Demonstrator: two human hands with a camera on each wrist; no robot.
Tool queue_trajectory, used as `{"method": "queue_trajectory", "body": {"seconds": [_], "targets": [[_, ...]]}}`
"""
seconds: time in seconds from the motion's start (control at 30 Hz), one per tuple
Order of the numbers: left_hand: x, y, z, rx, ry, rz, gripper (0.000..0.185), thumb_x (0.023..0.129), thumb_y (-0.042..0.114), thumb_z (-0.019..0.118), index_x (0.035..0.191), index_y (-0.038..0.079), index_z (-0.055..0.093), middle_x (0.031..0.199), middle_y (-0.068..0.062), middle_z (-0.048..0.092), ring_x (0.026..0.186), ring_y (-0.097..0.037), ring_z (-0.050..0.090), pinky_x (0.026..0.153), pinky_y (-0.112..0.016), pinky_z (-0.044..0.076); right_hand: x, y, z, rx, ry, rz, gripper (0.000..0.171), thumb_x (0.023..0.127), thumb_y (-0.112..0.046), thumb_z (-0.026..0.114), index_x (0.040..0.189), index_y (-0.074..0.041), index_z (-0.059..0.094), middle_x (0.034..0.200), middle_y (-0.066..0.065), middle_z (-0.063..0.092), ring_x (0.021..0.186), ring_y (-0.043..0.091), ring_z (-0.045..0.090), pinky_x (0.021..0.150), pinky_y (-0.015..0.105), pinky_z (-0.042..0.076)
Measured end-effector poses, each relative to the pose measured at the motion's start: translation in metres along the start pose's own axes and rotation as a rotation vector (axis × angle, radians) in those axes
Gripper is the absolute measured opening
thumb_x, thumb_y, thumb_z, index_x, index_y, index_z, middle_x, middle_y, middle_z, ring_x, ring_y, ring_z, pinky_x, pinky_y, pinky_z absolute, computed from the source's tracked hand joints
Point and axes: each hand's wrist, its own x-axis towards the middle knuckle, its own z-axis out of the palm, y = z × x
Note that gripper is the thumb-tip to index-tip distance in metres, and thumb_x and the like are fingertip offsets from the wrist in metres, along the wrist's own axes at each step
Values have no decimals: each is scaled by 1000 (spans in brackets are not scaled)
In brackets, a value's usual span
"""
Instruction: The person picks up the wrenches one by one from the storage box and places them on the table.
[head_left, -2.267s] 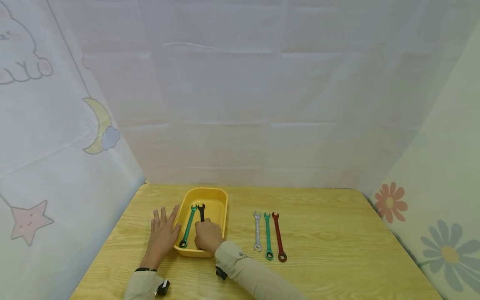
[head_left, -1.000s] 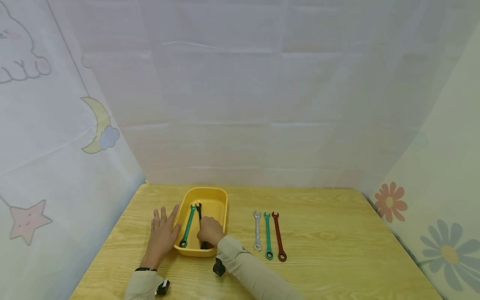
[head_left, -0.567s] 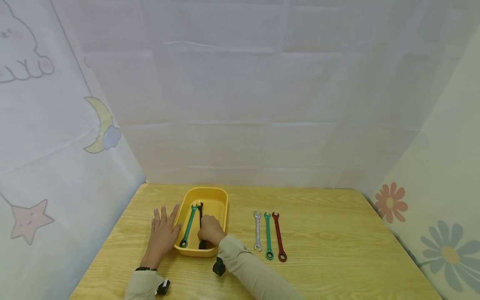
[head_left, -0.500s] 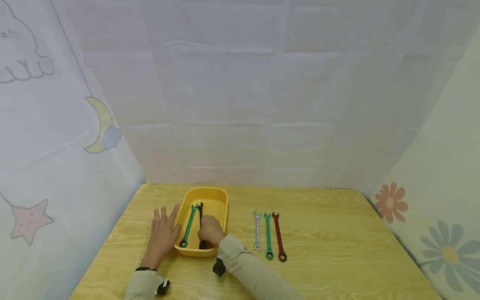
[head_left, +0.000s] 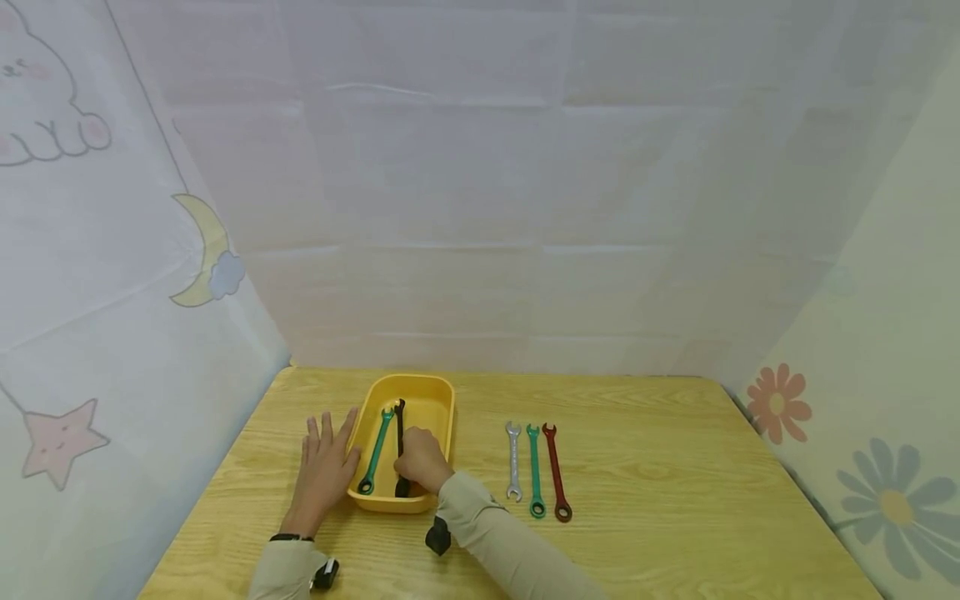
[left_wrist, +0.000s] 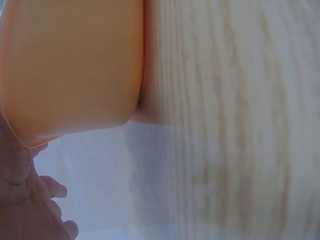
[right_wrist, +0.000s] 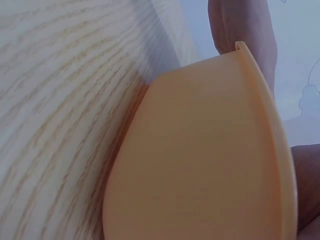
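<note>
A yellow tray (head_left: 435,387) sits at the table's left side. Inside it lies a green combination wrench (head_left: 377,450), with a black wrench (head_left: 400,415) close to its right. My right hand (head_left: 422,460) reaches over the tray's near right side and grips the black wrench around the middle of its shaft. Both ends of that wrench show past the fingers. Spread with straight fingers, my left hand (head_left: 322,473) rests against the tray's left rim. In the right wrist view the tray's outer wall (right_wrist: 195,150) hides most of what the right hand holds.
Right of the tray, a silver wrench (head_left: 513,460), another green wrench (head_left: 536,471) and a red wrench (head_left: 557,472) lie side by side on the wooden table (head_left: 675,483). Printed curtains (head_left: 480,208) stand behind the table and along both sides.
My right hand has shifted slightly right and away from me, exposing the black wrench's near end. The black wrench's far end has moved slightly away from me. My left hand stays put.
</note>
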Motion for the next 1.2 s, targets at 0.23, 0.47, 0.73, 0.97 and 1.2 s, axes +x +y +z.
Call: {"method": "queue_trajectory", "body": {"seconds": [0.23, 0.47, 0.73, 0.97, 1.2], "targets": [[1, 0, -1, -9, -14, -4, 62, 104, 20, 49, 160, 10, 23, 158, -39, 5, 145, -58, -7, 114, -71, 1, -7, 0, -9, 71, 33, -36, 28, 79, 5, 72, 58, -6, 56, 49, -1, 47, 41, 11, 45, 38, 21, 34], [0, 0, 0, -11, -9, 0, 61, 104, 20, 48, 159, 8, 24, 158, -39, 6, 145, -58, -6, 114, -71, 2, -12, -1, -16, 91, 55, -80, 44, 81, 3, 72, 49, -12, 46, 40, -9, 35, 35, 4, 37, 36, 17, 29], [2, -3, 2, -28, 19, 26, 67, 103, 19, 51, 160, 9, 19, 158, -40, 6, 145, -57, -5, 114, -71, 3, -14, 3, -21, 135, 64, -76, 41, 85, 0, 74, 54, -10, 49, 43, -7, 39, 35, 4, 42, 36, 17, 33], [2, -3, 0, -14, 27, 33, 72, 103, 20, 52, 162, 11, 11, 158, -40, 5, 146, -57, -4, 114, -71, 4, -14, 4, -29, 220, 61, -57, 21, 84, 1, 76, 68, -2, 62, 56, 3, 58, 41, 10, 57, 40, 22, 48], [1, 0, -4, -29, -26, 16, 68, 104, 18, 49, 161, 7, 14, 158, -40, 3, 145, -57, -8, 114, -70, 1, -18, 6, -37, 286, 49, -48, 11, 85, 0, 75, 84, 3, 65, 61, 2, 63, 41, 11, 59, 41, 24, 50]]}}
